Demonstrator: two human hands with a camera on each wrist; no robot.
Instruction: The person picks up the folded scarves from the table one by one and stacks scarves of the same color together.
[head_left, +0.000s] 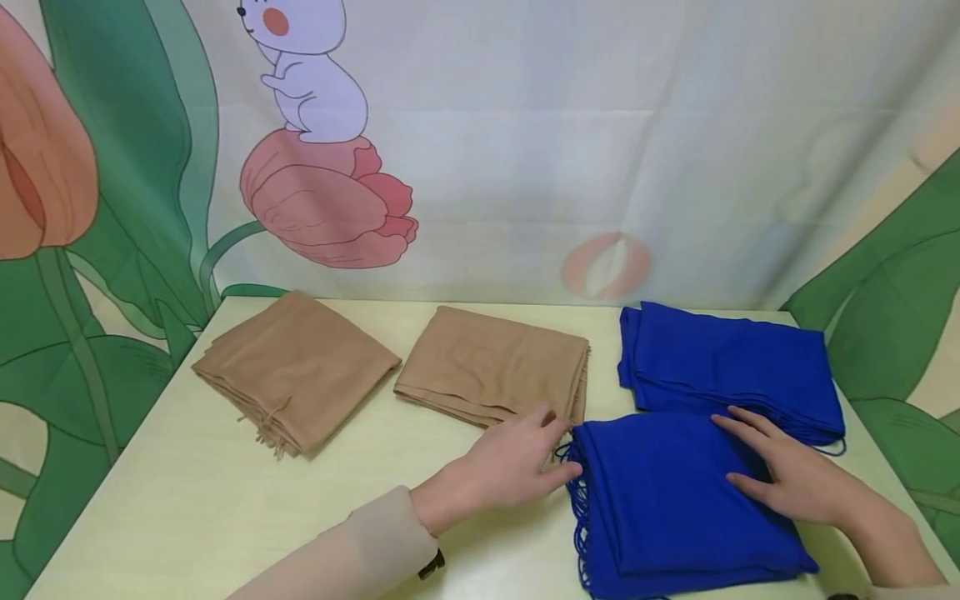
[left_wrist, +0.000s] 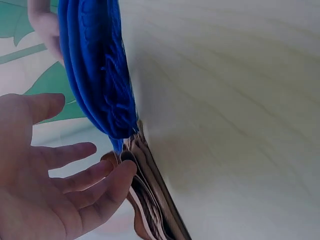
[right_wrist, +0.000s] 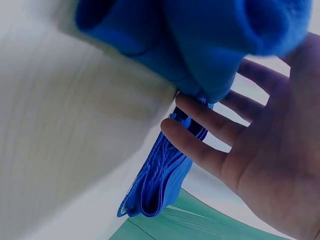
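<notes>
A folded blue fringed scarf [head_left: 667, 500] lies at the front right in the head view. Beside its fringed left edge is my left hand [head_left: 506, 462], thumb and fingers apart with nothing pinched between them. In the left wrist view, that hand's fingertips overlap a corner of the folded tan scarf [left_wrist: 150, 200]. My right hand [head_left: 798, 479] is over the right part of the near blue scarf, its fingers spread and fairly straight. A second folded blue scarf [head_left: 735, 358] lies just behind, close to the right fingertips in the right wrist view.
Two folded tan scarves lie along the back: one in the middle [head_left: 495, 358] and one with a tassel at the left [head_left: 307, 367]. All rest on a pale table [head_left: 247, 517]. A printed curtain [head_left: 510, 167] hangs behind the table's back edge.
</notes>
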